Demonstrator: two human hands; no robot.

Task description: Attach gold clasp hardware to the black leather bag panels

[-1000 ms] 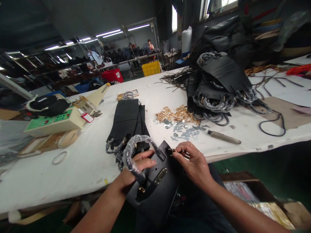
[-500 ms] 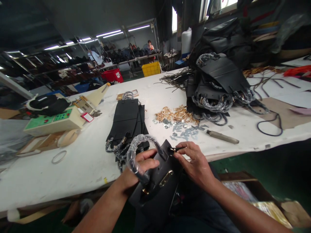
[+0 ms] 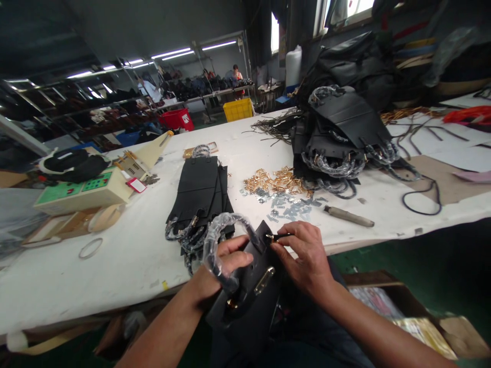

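Observation:
A black bag panel [image 3: 249, 306] with a plastic-wrapped handle [image 3: 210, 245] and a gold plate [image 3: 264, 280] is tilted at the table's front edge. My left hand [image 3: 230, 258] reaches through the handle loop and grips the panel, thumb on top. Pinched in my right hand [image 3: 307, 255] is a small gold fitting [image 3: 271, 237] with a dark strap, at the panel's upper right corner. Beyond lie gold fittings [image 3: 272, 180] and grey metal plates [image 3: 291, 205], with a stack of black panels [image 3: 197, 184] to the left.
Bag pieces [image 3: 345, 122] are piled at the right behind a wooden-looking stick [image 3: 349, 216]. A green-topped machine [image 3: 84, 189] and a ring [image 3: 91, 248] are on the left. An open carton [image 3: 376, 296] stands below the table's right side. Two people are far back.
The right hand and the gold fitting have shifted very slightly left at the panel's corner. The left hand keeps its hold; the whole view has moved a little.

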